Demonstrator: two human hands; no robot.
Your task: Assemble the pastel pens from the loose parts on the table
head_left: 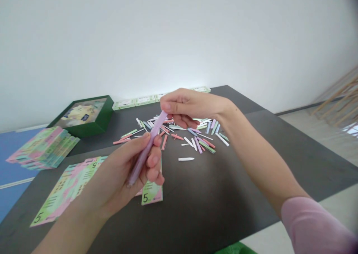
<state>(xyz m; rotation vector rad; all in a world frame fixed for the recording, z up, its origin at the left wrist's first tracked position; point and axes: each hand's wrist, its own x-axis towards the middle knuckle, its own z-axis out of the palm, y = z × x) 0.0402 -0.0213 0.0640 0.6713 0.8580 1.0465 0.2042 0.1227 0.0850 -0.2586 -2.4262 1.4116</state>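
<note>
My left hand (131, 168) is wrapped round the lower part of a lilac pen (148, 146), which is tilted with its far end up and to the right. Thumb and fingertips of my right hand (181, 107) pinch that upper end; whether a separate cap is there cannot be made out. Beyond both hands lies a loose spread of pen parts (198, 144) in white, lilac, green, blue and coral. A white pointed piece (186, 159) lies apart at its near side. Under my left hand, printed cards (152, 194) marked 5 are partly hidden.
More printed cards (64, 190) lie flat at the left, near a stack of printed packs (44, 149). A dark green box (103, 116) holding packaged things stands at the back left. Flat green-and-white boxes (145, 99) line the wall. The dark table (212, 198) has edges at front and right.
</note>
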